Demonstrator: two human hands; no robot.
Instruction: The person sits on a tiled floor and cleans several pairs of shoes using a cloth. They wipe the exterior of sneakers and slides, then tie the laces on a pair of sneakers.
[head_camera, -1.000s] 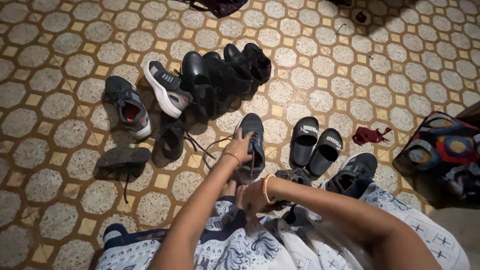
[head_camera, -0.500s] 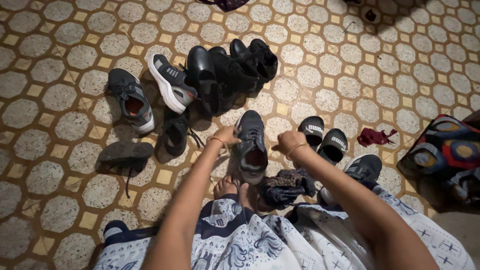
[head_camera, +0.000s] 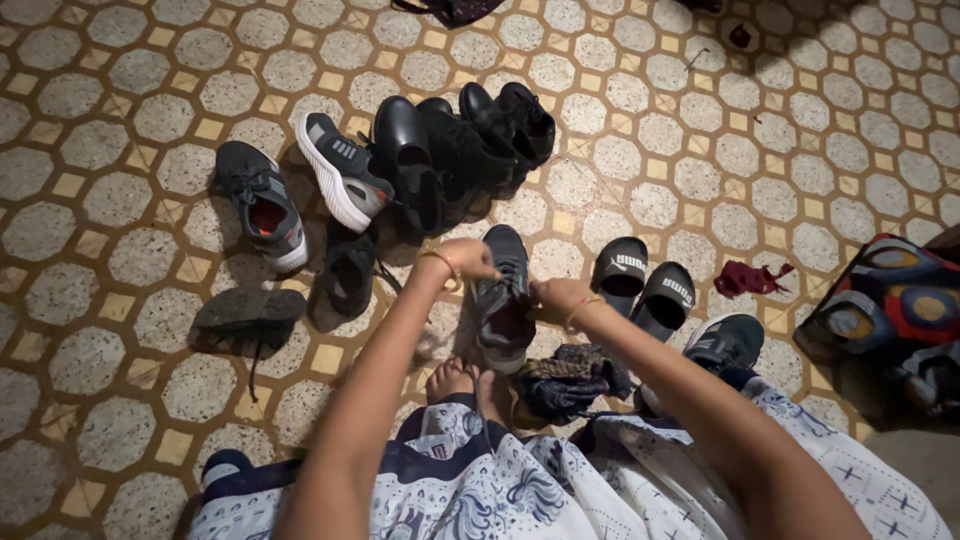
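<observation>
Where the tiled floor (head_camera: 760, 150) spreads in yellow and speckled octagons, a patterned cushion (head_camera: 885, 295) is seen at its right edge and a heap of black boots (head_camera: 460, 150) at the top. A dark grey sneaker (head_camera: 503, 300) is stood on the floor just ahead of the bare feet (head_camera: 462, 380). Its left side is gripped by the left hand (head_camera: 462, 262), fingers curled shut on it; its right side is pinched by the right hand (head_camera: 558, 298). Black slides (head_camera: 640, 285) lie just beside it

Dim floor (head_camera: 720, 130) of speckled octagonal tiles with yellow squares.
</observation>
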